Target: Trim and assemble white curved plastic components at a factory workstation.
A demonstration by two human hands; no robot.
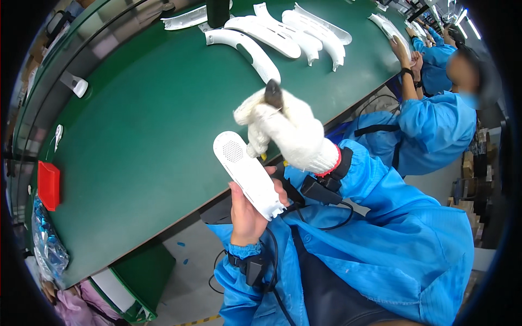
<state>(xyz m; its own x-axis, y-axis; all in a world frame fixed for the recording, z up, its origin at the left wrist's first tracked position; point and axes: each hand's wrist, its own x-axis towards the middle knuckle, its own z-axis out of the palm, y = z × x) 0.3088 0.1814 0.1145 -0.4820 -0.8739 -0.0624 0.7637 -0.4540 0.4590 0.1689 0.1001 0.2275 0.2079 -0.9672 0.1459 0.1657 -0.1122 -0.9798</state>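
A long white plastic cover [254,182], rounded at its far end with a patch of small holes, lies tilted in my bare left hand [246,218]. The fingers of that hand wrap its near part from both sides. My right hand [291,130], in a white knitted glove, is closed just above the cover's right edge. A dark rounded end [273,95] pokes up out of this fist, and a small yellow bit [263,156] shows beneath it. The rest of what it grips is hidden.
Several curved white covers [263,37] lie at the back of the green table [147,125], around a dark upright cylinder [218,13]. A red tray [48,186] and a clear bag [49,239] are at the left. On the right sits a co-worker [435,122] in blue.
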